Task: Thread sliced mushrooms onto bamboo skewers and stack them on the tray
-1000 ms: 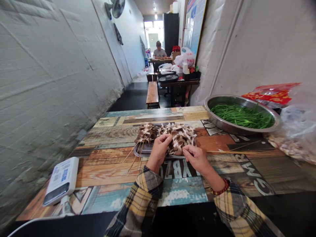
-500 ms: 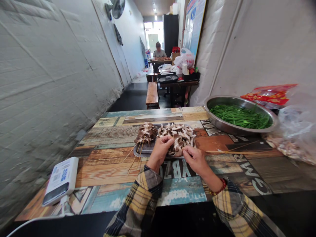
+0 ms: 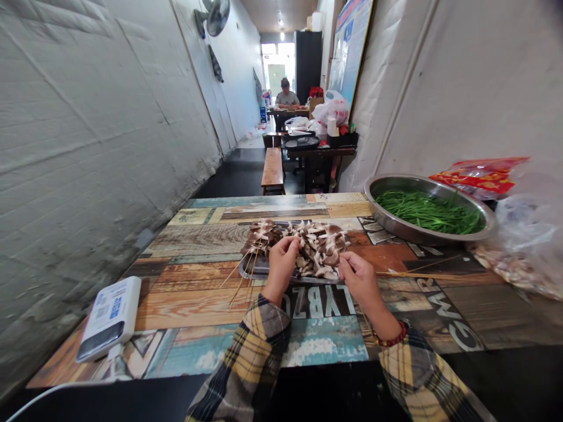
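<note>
Torn grey-brown mushroom pieces (image 3: 314,264) lie heaped on a dark metal tray (image 3: 259,271). My left hand (image 3: 282,262) is closed in a pinch over the heap's left side, at a mushroom piece mostly hidden by the fingers. At the heap's right edge, my right hand (image 3: 358,280) pinches a thin skewer, whose tail shows below the palm; brown caps (image 3: 332,243) are bunched just beyond its fingertips. Skewered mushrooms (image 3: 263,231) rest on the tray's left end, their bare sticks (image 3: 237,287) jutting toward me over the tray rim.
Loose bamboo skewers (image 3: 417,275) lie to the right. Behind them stand a steel basin (image 3: 440,239) of green chives and plastic bags (image 3: 528,225). A white device (image 3: 109,316) with a cable sits at left. Farther back are a bench (image 3: 272,167) and a seated person (image 3: 287,98).
My left hand has moved slightly left and up, away from my right. My right hand has shifted a little right, uncovering more mushrooms between them. The view has tilted slightly.
</note>
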